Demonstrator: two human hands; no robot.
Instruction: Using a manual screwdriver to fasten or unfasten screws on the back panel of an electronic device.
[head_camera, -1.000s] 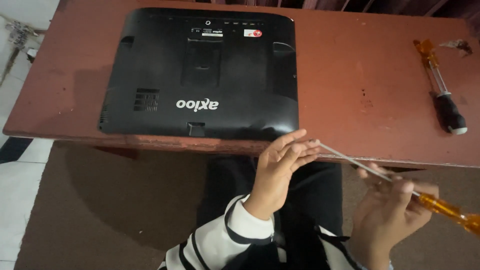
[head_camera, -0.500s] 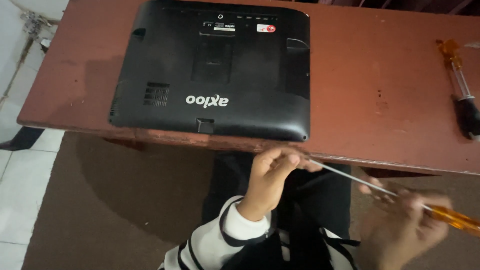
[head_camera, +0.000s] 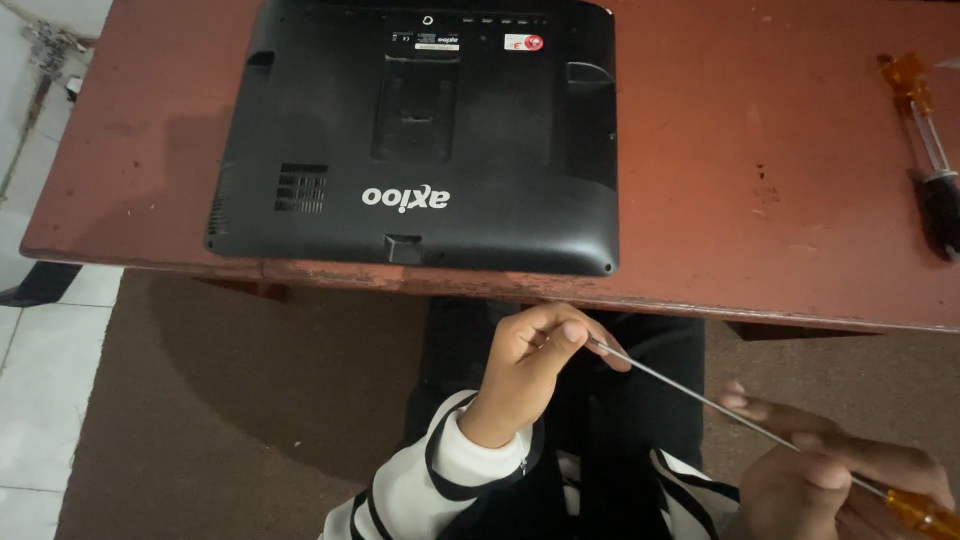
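Reddish and worn, the desk (head_camera: 780, 160) carried a black device (head_camera: 420, 140) at upper centre. Below it, the right hand (head_camera: 840, 480) gripped a long screwdriver (head_camera: 700, 400) by its orange handle, and the left hand (head_camera: 530, 365) pinched its tip. That thin steel shaft looked stiff, light and slippery; the handle gave the surer hold.

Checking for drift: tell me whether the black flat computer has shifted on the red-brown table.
No. The black flat computer keeps its place at the table's front edge; only the camera moved.
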